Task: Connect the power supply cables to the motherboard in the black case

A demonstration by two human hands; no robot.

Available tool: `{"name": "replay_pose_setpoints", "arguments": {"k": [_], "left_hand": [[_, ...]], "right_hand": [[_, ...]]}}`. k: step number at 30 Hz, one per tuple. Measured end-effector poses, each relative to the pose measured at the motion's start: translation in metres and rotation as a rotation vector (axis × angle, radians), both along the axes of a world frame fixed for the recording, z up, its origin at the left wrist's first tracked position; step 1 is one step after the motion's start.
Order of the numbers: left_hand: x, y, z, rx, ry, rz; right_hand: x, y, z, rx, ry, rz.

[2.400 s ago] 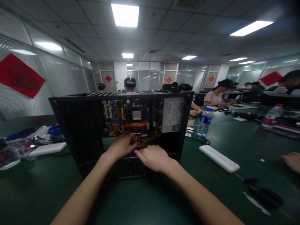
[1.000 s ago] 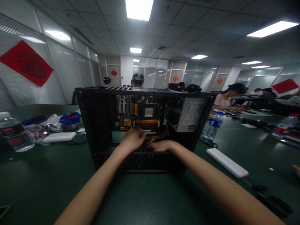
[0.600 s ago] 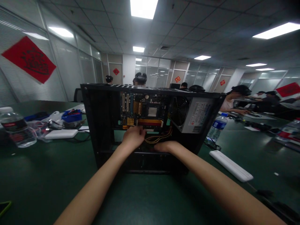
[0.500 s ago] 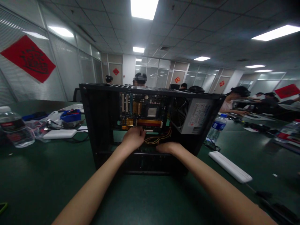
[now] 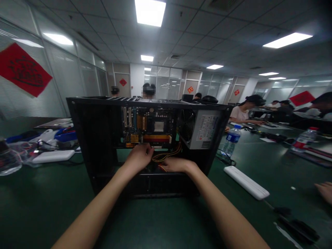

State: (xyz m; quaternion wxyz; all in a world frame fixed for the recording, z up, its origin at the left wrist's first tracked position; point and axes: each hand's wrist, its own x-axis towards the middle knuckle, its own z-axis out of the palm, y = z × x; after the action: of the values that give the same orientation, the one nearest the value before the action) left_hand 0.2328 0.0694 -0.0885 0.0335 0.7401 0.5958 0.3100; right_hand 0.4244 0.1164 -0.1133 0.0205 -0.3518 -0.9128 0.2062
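Note:
An open black computer case (image 5: 81, 145) stands on the table with its inside facing me. Within it, a motherboard (image 5: 159, 117) is mounted at the back and a silver power supply (image 5: 204, 131) fills the upper right. Yellow and black power supply cables (image 5: 169, 155) hang in a loop between my hands. My left hand (image 5: 138, 155) is closed in a pinch below the motherboard's lower edge; whatever its fingertips hold is hidden. Lower and to the right, my right hand (image 5: 178, 164) reaches into the case, its fingers closed about red and yellow wires.
White power banks (image 5: 246, 181) lie on both sides of the case on the green table (image 5: 155, 221). Water bottles (image 5: 231, 141) stand at the right. Plastic bags and a blue item (image 5: 66, 135) are at the left. Co-workers sit beyond, and another person's hand (image 5: 324, 191) shows at the right edge.
The view has shifted, so the case appears further left. My right hand has moved closer to my left, and red and yellow wires now show at its fingertips. My left hand stays below the motherboard.

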Motion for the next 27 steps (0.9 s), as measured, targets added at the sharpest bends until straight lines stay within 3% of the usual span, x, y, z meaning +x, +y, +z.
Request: {"name": "replay_pose_setpoints", "arguments": {"k": [7,13,17,20,23,27], "left_hand": [[0.000,0.000,0.001,-0.028,0.007,-0.075],[0.002,0.001,0.000,-0.140,0.004,-0.152],[0.003,-0.002,0.006,-0.093,-0.082,-0.147],[0.002,-0.002,0.010,-0.014,-0.342,-0.129],[0.001,0.000,0.009,-0.112,-0.658,-0.225],[0.001,-0.001,0.007,-0.142,-0.681,-0.304]], "right_hand": [[0.000,-0.013,0.014,-0.042,0.265,-0.147],[0.010,-0.022,0.020,-0.277,0.444,0.062],[0.009,-0.024,0.019,-0.194,0.495,0.015],[0.002,-0.025,0.018,-0.198,0.649,-0.032],[-0.011,-0.031,0.017,-0.178,0.853,-0.061],[-0.025,-0.041,0.016,0.000,0.940,-0.165]]}}
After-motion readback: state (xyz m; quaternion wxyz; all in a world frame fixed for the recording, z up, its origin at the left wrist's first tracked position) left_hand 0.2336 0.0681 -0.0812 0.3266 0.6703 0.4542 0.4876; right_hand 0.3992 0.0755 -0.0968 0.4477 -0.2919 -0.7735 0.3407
